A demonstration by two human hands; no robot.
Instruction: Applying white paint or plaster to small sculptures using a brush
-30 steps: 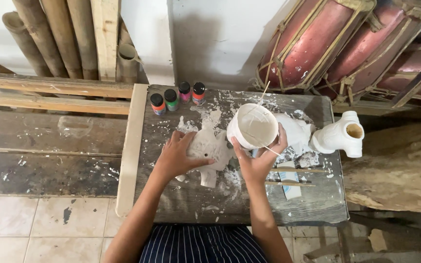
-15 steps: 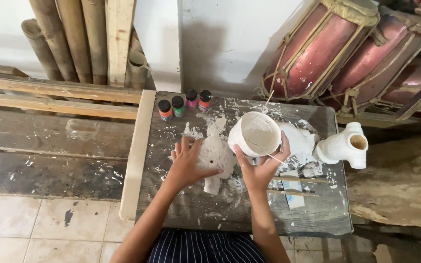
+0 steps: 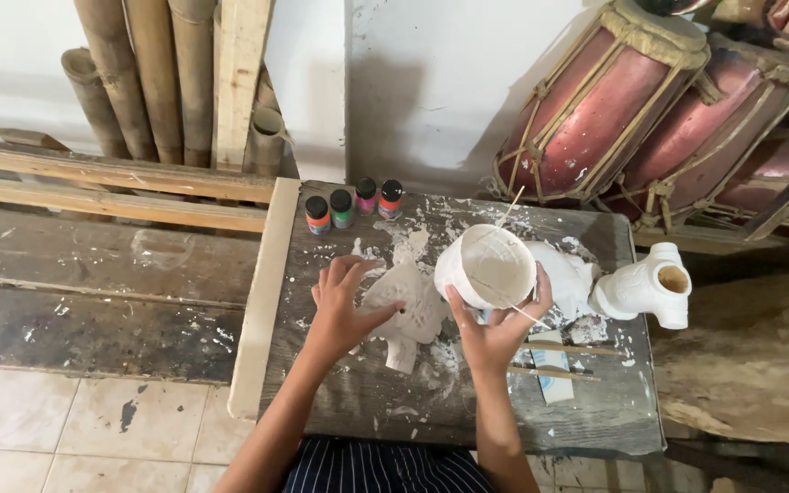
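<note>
Four small paint bottles are standing in a row at the table's far edge. A white pipe-shaped piece is lying to the right. Bamboo poles are leaning against the wall, and what are probably red drums are resting behind.

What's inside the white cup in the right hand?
The white cup, held by the right hand, shows a white-coated inside with a thin stick poking past its far rim. The coating hides whether there is liquid and how deep it is.
</note>
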